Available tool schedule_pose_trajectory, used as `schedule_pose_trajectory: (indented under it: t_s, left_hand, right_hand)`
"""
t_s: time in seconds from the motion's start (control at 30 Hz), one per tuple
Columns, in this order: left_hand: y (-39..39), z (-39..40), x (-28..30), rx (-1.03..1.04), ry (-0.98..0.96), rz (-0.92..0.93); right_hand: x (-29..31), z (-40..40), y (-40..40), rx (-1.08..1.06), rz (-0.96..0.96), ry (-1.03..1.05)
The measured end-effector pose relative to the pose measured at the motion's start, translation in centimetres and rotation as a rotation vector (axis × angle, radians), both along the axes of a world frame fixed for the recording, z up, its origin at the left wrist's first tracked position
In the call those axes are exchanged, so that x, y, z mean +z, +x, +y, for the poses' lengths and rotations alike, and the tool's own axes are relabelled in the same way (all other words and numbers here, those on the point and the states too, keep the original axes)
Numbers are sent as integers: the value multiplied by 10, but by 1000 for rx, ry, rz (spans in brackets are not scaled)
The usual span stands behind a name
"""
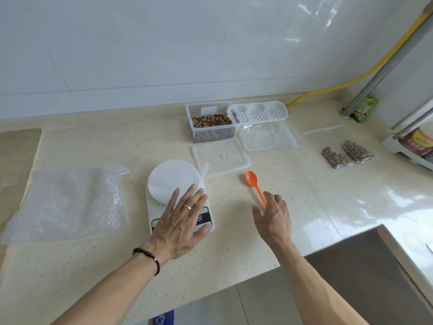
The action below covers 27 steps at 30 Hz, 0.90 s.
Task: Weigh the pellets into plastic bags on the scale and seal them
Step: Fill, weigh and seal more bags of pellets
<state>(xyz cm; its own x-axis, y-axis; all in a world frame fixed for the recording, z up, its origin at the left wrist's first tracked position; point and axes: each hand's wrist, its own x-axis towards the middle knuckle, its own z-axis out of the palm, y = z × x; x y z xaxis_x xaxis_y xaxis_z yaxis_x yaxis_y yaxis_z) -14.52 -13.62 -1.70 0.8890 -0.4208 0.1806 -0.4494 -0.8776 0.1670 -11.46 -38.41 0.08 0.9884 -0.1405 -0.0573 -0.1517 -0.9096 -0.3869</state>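
In the head view, your left hand (181, 221) lies flat with straight fingers on the front of the scale (164, 181), low in the middle of the frame, covering most of the display. Your right hand (273, 216) is just right of it, fingers relaxed and reaching over the handle end of the orange spoon (252, 180); whether they already touch it you cannot tell from here.

The pellets (210, 120) sit in the open tub at upper centre, its lid (221, 157) lying in front of it and the empty bags (267, 137) to its right. Two filled bags (346, 154) rest at the right edge.

No bag seems to be on the round platter yet, so this looks like the start of another portion. Lift your left palm off the scale before reading it, since any pressure will skew the number. Take the spoon by its handle end, lay a bag open on the platter, zero it, then scoop in small amounts.
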Motion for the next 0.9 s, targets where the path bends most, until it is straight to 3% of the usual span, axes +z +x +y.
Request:
schedule_pose_trajectory:
  t_s: [0.1,0.43,0.63,0.77,0.9]
  left_hand:
    - [8,-21,-1,-27,30,1]
    - [26,-23,13,-20,46,57]
    - [53,27,30,121,14,58]
    - [81,61,32,192,19,104]
    - [108,80,30,222,-23,169]
  right_hand:
    - [2,-21,17,-122,58,93]
    - [-3,-25,31,-160,171,379]
    - [17,26,54,-252,149,675]
    - [19,68,73,-156,245,711]
    - [16,98,86,-210,334,783]
